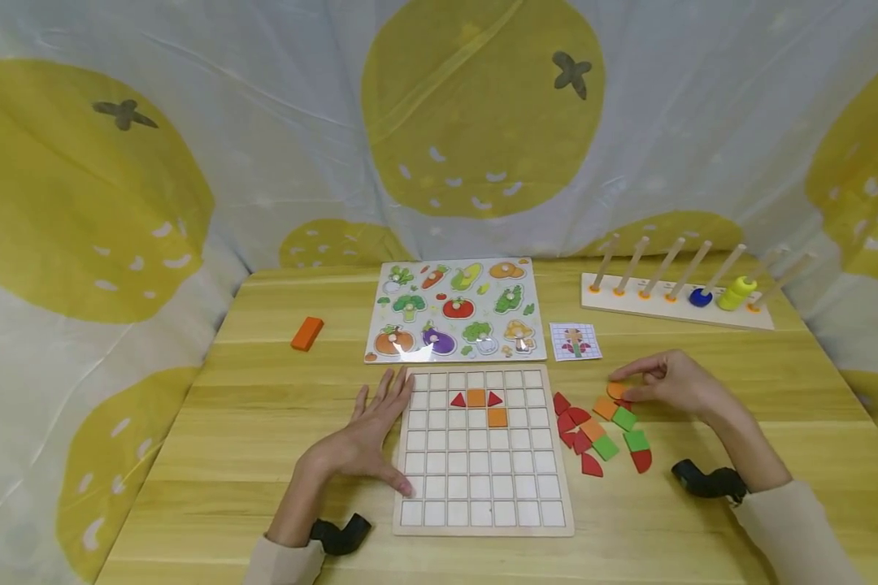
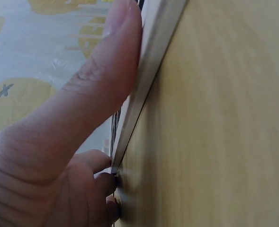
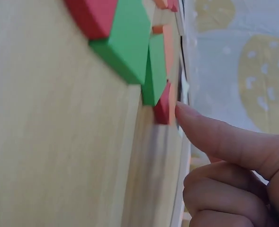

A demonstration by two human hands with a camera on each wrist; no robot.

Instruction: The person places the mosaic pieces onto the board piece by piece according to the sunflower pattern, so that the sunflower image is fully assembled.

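Fingers of the right hand [image 1: 676, 385] pinch an orange rounded piece [image 1: 616, 391] among loose pieces [image 1: 605, 448] right of the gridded board [image 1: 483, 530] in the head view; those of the left hand [image 1: 360, 441] lie spread at the board's left edge. From the left wrist, the thumb rests along the rim; a hard push could slide the board and jog its red triangles [image 1: 458, 400]. From the right wrist, the thumb meets the orange edge close to a red piece [image 3: 162, 108], so a careless lift might drag that along.

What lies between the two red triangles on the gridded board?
An orange square lies between the red triangles, in the same row of the board; the head view shows this.
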